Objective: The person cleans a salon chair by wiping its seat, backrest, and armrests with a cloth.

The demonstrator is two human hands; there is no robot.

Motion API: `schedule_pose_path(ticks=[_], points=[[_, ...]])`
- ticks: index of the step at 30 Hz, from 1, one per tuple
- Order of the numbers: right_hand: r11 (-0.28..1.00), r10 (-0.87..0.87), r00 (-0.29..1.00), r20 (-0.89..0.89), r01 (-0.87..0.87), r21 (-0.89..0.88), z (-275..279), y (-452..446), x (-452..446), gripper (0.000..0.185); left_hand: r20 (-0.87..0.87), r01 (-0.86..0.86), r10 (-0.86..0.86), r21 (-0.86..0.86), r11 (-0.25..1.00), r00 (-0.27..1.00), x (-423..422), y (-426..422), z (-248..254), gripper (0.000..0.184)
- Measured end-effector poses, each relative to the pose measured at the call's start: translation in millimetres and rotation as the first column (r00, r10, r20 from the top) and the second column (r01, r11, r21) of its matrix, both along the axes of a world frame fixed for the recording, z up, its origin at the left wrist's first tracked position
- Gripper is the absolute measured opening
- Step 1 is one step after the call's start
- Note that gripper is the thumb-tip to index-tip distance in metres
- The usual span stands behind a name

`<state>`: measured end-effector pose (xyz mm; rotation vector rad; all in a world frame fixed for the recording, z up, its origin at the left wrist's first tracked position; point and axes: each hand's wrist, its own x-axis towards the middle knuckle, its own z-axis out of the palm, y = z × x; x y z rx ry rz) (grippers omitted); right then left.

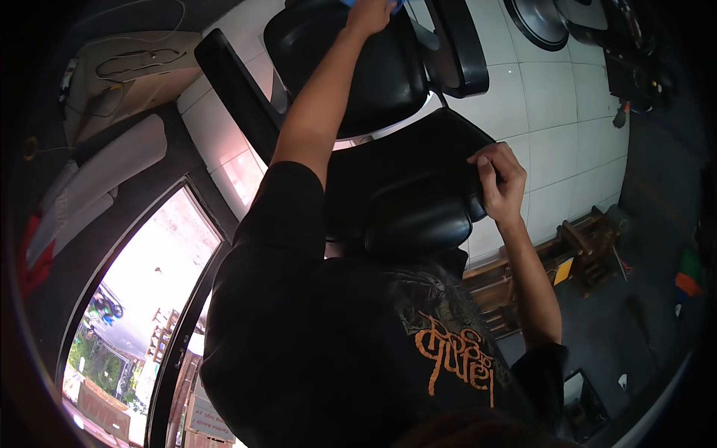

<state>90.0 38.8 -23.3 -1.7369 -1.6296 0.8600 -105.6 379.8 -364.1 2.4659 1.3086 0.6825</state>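
Black T-shirt (336, 336) w/ orange print is seen closest. L arm is stretched fwd over chair back (411, 187); blue item (396, 7), mostly cut off at top edge, is touched by L hand (370, 16) above seat (351, 63), grip unclear. R elbow is bent; R hand (504, 179), fingers curled, is rested at chair back's R edge; clamped or not can't be told.
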Motion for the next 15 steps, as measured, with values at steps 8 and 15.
schedule_pose_path(ticks=[8, 15], points=[[1.0, 0.011, 1.0, 0.001, -0.011, 0.029, -3, 0, 3, 0.015, -0.239, 0.249, -0.448, -0.57, 0.783, 0.862, 8, -218, -39, 0.052], [0.999, 0.023, 1.0, 0.016, -0.024, 0.028, -2, 0, 1, 0.015, -0.245, 0.503, -0.748, -0.608, 0.614, 0.617, -53, -258, -19, 0.049]])
